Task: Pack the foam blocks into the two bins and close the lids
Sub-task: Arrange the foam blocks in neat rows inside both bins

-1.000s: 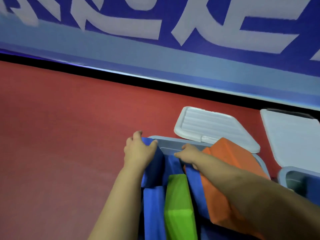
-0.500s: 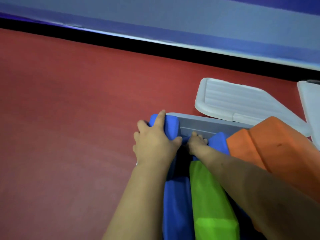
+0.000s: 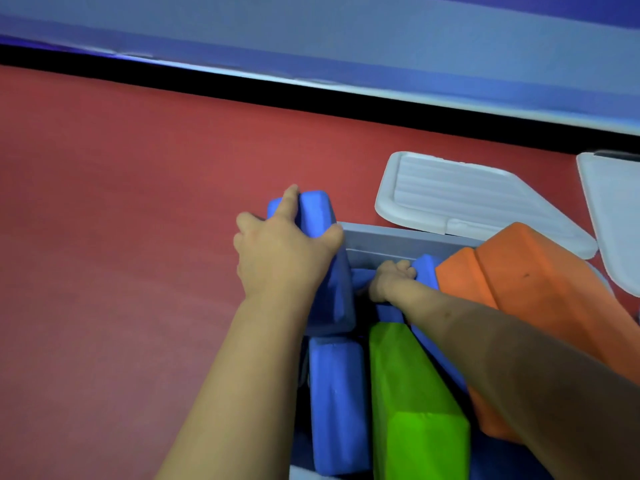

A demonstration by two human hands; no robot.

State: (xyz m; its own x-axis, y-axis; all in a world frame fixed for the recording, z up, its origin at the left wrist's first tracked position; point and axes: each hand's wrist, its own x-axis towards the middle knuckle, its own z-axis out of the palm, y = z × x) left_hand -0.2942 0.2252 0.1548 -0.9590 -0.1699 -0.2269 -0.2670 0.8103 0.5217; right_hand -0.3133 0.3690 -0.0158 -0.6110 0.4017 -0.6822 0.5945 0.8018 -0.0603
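**Foam half packed, lids open**

Blue block (image 3: 320,258), at 10 o'clock of the bin (image 3: 398,242), is grasped by the left hand (image 3: 280,251). Right hand (image 3: 391,278) reaches inside; its grip I cannot tell. Green block (image 3: 412,403) and orange block (image 3: 533,289) stick out. Lid (image 3: 467,195) lies at 1 o'clock.

- A red floor (image 3: 138,237) with a fine, matte texture fills the left and middle of the view.
- A black strip (image 3: 311,95) runs along its far edge.
- Above it stands a blue wall (image 3: 346,36), lit softly and evenly.
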